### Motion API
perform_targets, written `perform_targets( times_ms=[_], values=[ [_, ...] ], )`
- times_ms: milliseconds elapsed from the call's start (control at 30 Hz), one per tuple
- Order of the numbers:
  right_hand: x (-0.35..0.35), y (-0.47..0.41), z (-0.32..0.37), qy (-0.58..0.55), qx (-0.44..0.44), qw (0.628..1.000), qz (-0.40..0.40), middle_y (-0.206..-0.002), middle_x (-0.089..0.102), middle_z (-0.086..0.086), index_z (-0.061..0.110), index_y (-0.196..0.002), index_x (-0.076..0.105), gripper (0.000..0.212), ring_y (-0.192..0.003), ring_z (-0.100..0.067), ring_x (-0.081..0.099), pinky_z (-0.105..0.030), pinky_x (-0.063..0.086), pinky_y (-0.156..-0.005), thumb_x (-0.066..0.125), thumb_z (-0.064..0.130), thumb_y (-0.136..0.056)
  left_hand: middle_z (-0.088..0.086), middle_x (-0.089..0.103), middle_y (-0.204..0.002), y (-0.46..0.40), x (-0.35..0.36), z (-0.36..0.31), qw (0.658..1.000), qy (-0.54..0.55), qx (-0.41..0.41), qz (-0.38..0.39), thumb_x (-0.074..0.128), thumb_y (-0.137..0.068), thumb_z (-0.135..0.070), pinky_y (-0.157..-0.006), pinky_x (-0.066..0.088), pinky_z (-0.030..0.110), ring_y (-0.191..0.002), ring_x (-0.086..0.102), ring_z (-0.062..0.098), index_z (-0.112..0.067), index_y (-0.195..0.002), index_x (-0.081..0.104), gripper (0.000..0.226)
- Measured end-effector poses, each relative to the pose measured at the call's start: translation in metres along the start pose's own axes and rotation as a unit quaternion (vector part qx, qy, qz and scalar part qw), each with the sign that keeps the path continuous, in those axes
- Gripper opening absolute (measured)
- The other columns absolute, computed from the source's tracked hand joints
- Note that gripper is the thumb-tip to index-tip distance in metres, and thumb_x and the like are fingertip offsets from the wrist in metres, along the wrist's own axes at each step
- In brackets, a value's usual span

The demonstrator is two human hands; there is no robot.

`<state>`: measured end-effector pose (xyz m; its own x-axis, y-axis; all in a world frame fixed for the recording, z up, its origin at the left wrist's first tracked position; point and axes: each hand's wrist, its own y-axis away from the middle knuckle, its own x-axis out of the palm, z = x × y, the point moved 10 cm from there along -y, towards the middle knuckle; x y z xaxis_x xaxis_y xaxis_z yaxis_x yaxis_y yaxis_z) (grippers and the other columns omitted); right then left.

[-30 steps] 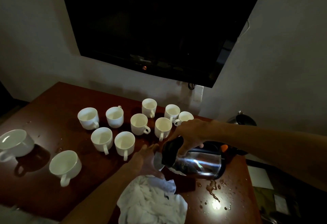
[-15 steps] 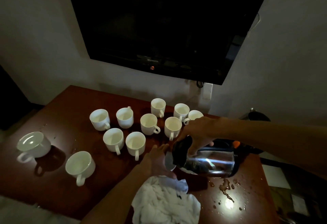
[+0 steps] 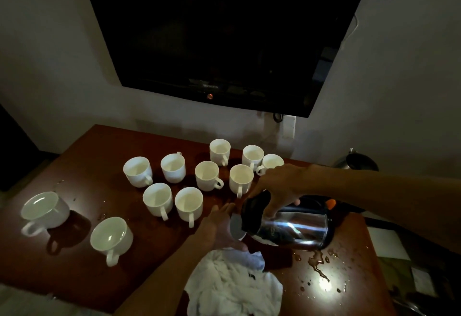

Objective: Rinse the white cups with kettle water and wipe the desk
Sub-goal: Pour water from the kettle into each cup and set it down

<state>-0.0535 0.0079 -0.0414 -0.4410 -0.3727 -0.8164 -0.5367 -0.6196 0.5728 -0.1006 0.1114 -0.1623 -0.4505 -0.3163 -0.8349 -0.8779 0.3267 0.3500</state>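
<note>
Eleven white cups stand on the brown desk [image 3: 82, 181], plus one more that is mostly hidden. Nine small cups [image 3: 209, 175] sit close together at about 12 o'clock from the middle of the desk. Two wider cups [image 3: 111, 237] sit apart from them, out at 9 o'clock. The right hand [image 3: 279, 186] holds the shiny kettle [image 3: 289, 225] by its top and tips it over on its side, spout end toward 9 o'clock. The left hand [image 3: 222, 228] is curled around the hidden cup [image 3: 236, 227], right at the kettle's mouth, so only a bit of that cup shows. I think this is the rinsing step, with water going into the held cup, though I cannot see the water itself. A crumpled white cloth [image 3: 234, 288] lies just below the left hand, at 6 o'clock. Spilled drops and a small puddle [image 3: 318, 268] shine on the desk at 4 o'clock, just under the kettle. Next, I think the kettle needs to tip back up slowly so no more water spills. Then the held cup must be swirled and emptied. The wiping has yet to be done, because the desk is wet.
</note>
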Motion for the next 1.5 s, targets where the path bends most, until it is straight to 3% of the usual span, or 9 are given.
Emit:
perform_targets(
  times_ms=[233,333,500,700,900,1000,1200,1367,1500],
  values=[
    [0.001,0.034,-0.008,-0.072,0.021,0.997,-0.034,-0.122,0.067,0.008,0.049,-0.146,0.041,0.066,-0.090,-0.010,0.066,-0.022,0.051,-0.073,0.068,0.060,-0.086,-0.003,0.045,-0.140,0.006,-0.008,0.002,0.997,0.057,0.017,-0.054,0.082,-0.052,-0.076,-0.105,0.039,0.040,-0.128,0.042,0.021,-0.021,-0.142,0.041,0.113],
    [0.001,0.048,-0.011,-0.086,0.016,0.994,-0.066,-0.123,0.065,0.009,0.045,-0.148,0.042,0.065,-0.092,-0.003,0.057,-0.016,0.040,-0.068,0.067,0.056,-0.089,0.000,0.044,-0.142,0.007,-0.014,0.002,0.997,0.036,0.002,-0.066,0.084,-0.055,-0.071,-0.105,0.038,0.037,-0.130,0.041,0.023,-0.017,-0.145,0.037,0.115],
    [0.011,0.068,-0.020,-0.171,0.004,0.979,-0.115,-0.083,0.063,0.023,0.048,-0.146,0.042,0.060,-0.066,0.001,0.067,-0.015,0.052,-0.070,0.068,0.048,-0.092,-0.003,0.047,-0.132,0.013,-0.024,0.003,0.996,0.020,-0.016,-0.085,0.084,-0.053,-0.071,-0.100,0.042,0.037,-0.124,0.044,0.020,-0.023,-0.134,0.043,0.103],
    [0.015,0.072,-0.020,-0.213,-0.007,0.964,-0.159,-0.088,0.056,0.025,0.036,-0.144,0.047,0.056,-0.078,0.022,0.057,-0.007,0.049,-0.068,0.069,0.036,-0.093,-0.007,0.047,-0.118,0.035,-0.038,0.006,0.993,0.031,-0.026,-0.111,0.084,-0.053,-0.069,-0.089,0.046,0.037,-0.110,0.045,0.014,-0.025,-0.123,0.044,0.092],
    [0.019,0.066,-0.017,-0.252,-0.002,0.950,-0.184,-0.116,0.068,0.003,0.044,-0.149,0.038,0.066,-0.083,-0.010,0.073,-0.026,0.061,-0.079,0.069,0.045,-0.091,-0.008,0.045,-0.120,0.065,-0.045,0.023,0.989,0.022,-0.061,-0.132,0.082,-0.056,-0.071,-0.089,0.050,0.038,-0.111,0.045,0.014,-0.028,-0.128,0.041,0.093],
    [0.017,0.065,-0.007,-0.253,-0.012,0.948,-0.194,-0.108,0.066,0.008,0.042,-0.149,0.038,0.065,-0.077,-0.009,0.073,-0.025,0.061,-0.078,0.069,0.042,-0.092,-0.005,0.046,-0.131,0.081,-0.043,0.041,0.986,0.021,-0.089,-0.142,0.078,-0.055,-0.077,-0.094,0.049,0.038,-0.120,0.046,0.017,-0.025,-0.139,0.038,0.107],
    [0.013,0.070,-0.003,-0.286,-0.013,0.931,-0.227,-0.105,0.068,0.006,0.035,-0.147,0.045,0.062,-0.062,-0.011,0.072,-0.025,0.060,-0.066,0.071,0.038,-0.091,-0.005,0.051,-0.116,0.122,-0.044,0.077,0.977,0.022,-0.121,-0.171,0.067,-0.043,-0.089,-0.091,0.048,0.040,-0.110,0.049,0.018,-0.027,-0.116,0.045,0.098],
    [0.010,0.066,0.002,-0.285,-0.006,0.928,-0.240,-0.102,0.065,0.012,0.043,-0.141,0.044,0.062,-0.059,-0.012,0.071,-0.022,0.057,-0.059,0.073,0.044,-0.086,0.003,0.051,-0.122,0.151,-0.049,0.105,0.970,0.015,-0.157,-0.187,0.085,-0.054,-0.071,-0.095,0.042,0.038,-0.114,0.048,0.022,-0.016,-0.128,0.047,0.100],
    [0.011,0.059,0.000,-0.278,-0.001,0.928,-0.247,-0.099,0.071,0.003,0.039,-0.145,0.044,0.078,-0.057,-0.008,0.070,-0.028,0.060,-0.064,0.065,0.063,-0.074,-0.001,0.051,-0.115,0.164,-0.049,0.135,0.962,0.024,-0.193,-0.191,0.083,-0.052,-0.074,-0.088,0.046,0.039,-0.106,0.052,0.020,-0.020,-0.115,0.046,0.091]
  ],
)
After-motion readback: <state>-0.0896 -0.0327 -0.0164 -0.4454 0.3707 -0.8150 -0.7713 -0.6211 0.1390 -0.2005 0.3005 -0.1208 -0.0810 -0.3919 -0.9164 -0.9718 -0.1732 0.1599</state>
